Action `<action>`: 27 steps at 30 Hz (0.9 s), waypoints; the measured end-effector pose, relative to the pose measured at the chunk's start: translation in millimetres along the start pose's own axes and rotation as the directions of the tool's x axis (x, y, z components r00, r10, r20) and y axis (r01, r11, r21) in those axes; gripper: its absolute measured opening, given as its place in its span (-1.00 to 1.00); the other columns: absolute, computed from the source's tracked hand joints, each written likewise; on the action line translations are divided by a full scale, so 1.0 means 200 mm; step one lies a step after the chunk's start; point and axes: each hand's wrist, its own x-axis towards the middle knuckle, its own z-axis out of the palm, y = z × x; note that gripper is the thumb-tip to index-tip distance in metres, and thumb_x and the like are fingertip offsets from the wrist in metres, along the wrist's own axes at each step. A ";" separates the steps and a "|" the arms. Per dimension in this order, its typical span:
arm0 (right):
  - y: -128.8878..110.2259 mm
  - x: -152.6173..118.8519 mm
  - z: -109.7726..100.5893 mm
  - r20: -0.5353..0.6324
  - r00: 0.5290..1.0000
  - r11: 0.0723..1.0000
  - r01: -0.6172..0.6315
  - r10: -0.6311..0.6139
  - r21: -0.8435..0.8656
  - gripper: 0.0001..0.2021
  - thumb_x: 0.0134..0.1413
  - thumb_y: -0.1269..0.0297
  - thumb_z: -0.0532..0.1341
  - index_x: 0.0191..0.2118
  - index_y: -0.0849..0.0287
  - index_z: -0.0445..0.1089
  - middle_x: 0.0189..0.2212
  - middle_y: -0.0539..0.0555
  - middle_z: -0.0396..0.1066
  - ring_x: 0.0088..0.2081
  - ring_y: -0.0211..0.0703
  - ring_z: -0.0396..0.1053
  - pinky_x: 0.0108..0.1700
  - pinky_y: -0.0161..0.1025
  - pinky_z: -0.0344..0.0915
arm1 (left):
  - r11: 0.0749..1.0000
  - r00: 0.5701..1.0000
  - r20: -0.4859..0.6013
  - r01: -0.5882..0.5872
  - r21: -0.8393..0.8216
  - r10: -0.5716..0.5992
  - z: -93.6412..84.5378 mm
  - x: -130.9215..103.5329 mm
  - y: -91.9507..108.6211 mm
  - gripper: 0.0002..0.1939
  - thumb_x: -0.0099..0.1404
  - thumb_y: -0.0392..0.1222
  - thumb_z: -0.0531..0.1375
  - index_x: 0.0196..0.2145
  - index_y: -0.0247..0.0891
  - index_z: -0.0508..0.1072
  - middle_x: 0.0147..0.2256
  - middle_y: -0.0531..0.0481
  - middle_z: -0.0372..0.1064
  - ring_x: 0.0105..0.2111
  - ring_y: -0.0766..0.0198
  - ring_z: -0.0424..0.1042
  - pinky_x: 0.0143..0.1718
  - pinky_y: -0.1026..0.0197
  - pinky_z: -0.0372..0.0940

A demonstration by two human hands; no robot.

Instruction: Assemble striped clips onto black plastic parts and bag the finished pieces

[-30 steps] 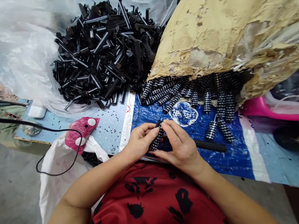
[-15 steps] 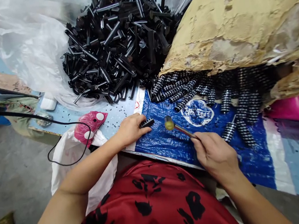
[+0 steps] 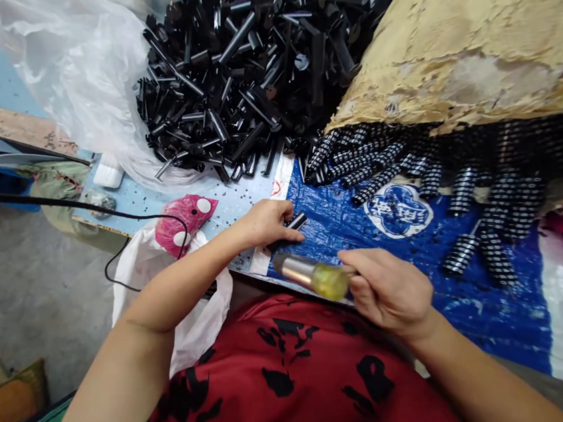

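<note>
Gripping a short black tube [image 3: 298,220], the left hand [image 3: 265,225] pins it left of the white emblem [image 3: 397,211], in the head view. The tube's long axis slants, its bare end pointing away from the body and towards the emblem's side. The right hand [image 3: 388,292], apart from the left, is clenched on a mallet [image 3: 326,280], nearer the body than the emblem and slightly left of it. The mallet's blurred head sits on the body side of the tube; whether it touches anything, I cannot tell.

A blue sheet [image 3: 479,324] surrounds the emblem on the bench [image 3: 233,199]. Beyond and left of the emblem rises a heap of black parts [image 3: 250,100]; beyond and right, patterned rods [image 3: 383,180] spill from a yellow sack [image 3: 444,39]. Well left, a white bag [image 3: 136,263] hangs over grey floor [image 3: 60,261].
</note>
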 end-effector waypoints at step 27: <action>0.45 0.21 0.02 0.031 0.830 0.697 -0.446 0.557 -0.562 -0.58 0.37 -0.08 0.12 0.05 0.08 0.55 -0.20 0.20 0.50 -0.36 -0.04 0.42 -0.39 -0.16 0.20 | 0.858 0.885 -0.456 0.162 0.487 0.091 -0.15 0.13 -0.03 -0.71 0.52 -0.13 0.05 0.03 -0.32 0.46 -0.06 -0.31 0.52 -0.01 -0.03 0.47 0.05 0.01 0.29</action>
